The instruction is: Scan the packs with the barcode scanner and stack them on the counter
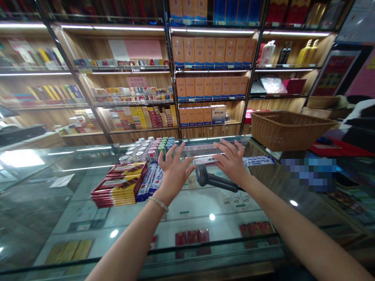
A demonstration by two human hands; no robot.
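On the far left, the glass counter (73, 183) runs across in front of you, with small packets showing through its top from the display below. On it, left of your hands, sits a stack of red and yellow flat boxes (118, 190). Just beside the stack's right edge lie a few blue and white packets (150, 179), and behind them stands a cluster of small bottles (143, 150) with white, pink and green caps.

Your left hand (174, 169) hovers over the counter just right of those packets, palm forward and fingers spread wide; its grip is fully open and has hold of nothing. A bead bracelet (158, 203) circles that wrist.

Between your two hands, on the glass, lies a long white carton (203, 160), with neither hand clearly touching it. Just below it rests a dark handheld scanner (215, 179), its handle passing under your right wrist.

Your right hand (231, 160) is raised beside the left, fingers splayed, its grip likewise open and empty; whether its fingertips touch the carton you cannot tell.

Further right a second blue and white carton (259, 160) lies flat, and beyond it stands a wicker basket (288, 128). Behind everything, lit shelves (211, 70) carry rows of orange boxes.
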